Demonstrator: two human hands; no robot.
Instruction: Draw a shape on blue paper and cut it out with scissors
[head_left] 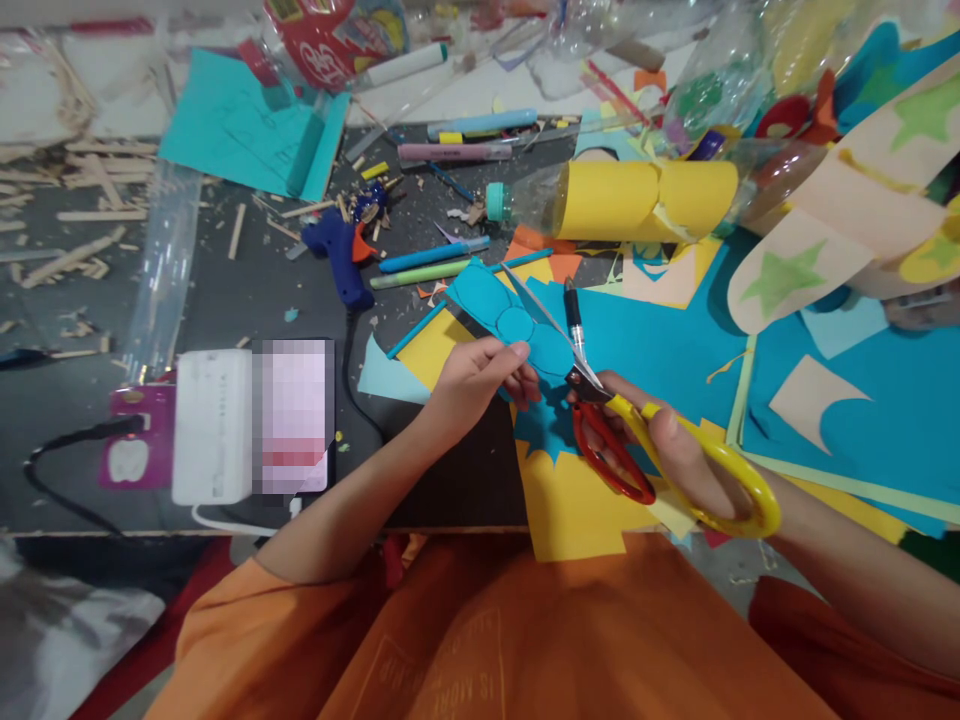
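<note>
Between the thumb and fingers of my left hand (pixel 487 380) is a small piece of blue paper (pixel 516 322) with a bow-like outline drawn on it. My right hand (pixel 679 450) grips a pair of scissors (pixel 589 380) that has one yellow and one red handle loop. The scissor blades are parted and point up and left, one passing along the right side of the blue piece. Below both hands lie yellow paper (pixel 577 510) and a jagged blue scrap. A black and clear pen (pixel 574 315) rests just beyond the scissors.
A blue glue gun (pixel 339 255) lies left of centre, its cord trailing down. Beyond are markers (pixel 454 152) and a yellow-wrapped bottle (pixel 615 200). A phone (pixel 294 415) and white power bank (pixel 214 428) sit at left. Blue sheets (pixel 862 420) and star-decorated paper (pixel 787 275) cover the right.
</note>
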